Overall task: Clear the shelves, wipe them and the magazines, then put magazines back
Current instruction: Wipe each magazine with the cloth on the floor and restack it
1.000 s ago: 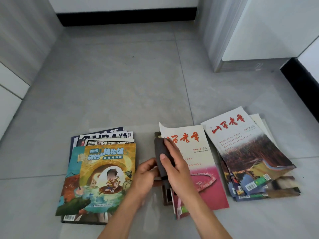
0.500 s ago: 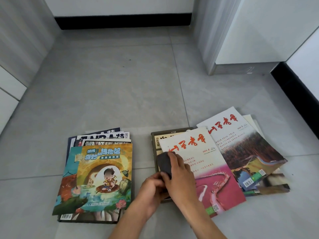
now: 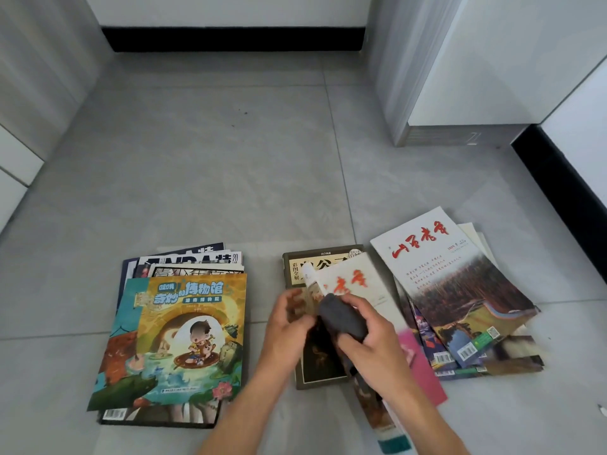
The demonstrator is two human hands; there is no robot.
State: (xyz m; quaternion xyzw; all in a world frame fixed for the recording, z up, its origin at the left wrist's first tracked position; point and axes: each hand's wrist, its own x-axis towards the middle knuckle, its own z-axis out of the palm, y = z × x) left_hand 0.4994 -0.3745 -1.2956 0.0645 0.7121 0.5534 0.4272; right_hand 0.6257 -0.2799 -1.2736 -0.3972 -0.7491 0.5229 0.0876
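Observation:
On the grey floor lie three groups of magazines. My right hand (image 3: 371, 339) grips a dark grey cloth (image 3: 341, 318) against a white-and-pink magazine with red lettering (image 3: 358, 284), whose left edge is lifted and curling. My left hand (image 3: 289, 323) holds that raised edge from the left. Under it lies a dark olive book (image 3: 315, 264). To the left sits a pile topped by a cartoon-cover magazine (image 3: 177, 339). To the right is a fanned pile topped by a white magazine with a landscape photo (image 3: 453, 280).
A white cabinet with a grey side panel (image 3: 394, 77) stands at the back right, with a black skirting board (image 3: 236, 39) along the far wall. A grey-white panel (image 3: 29, 93) runs along the left. Bare floor tiles (image 3: 213, 175) stretch beyond the piles.
The magazine lay flat under the cloth half a second ago; now its left edge is lifted and it has shifted, uncovering more of the olive book. Both hands moved up slightly.

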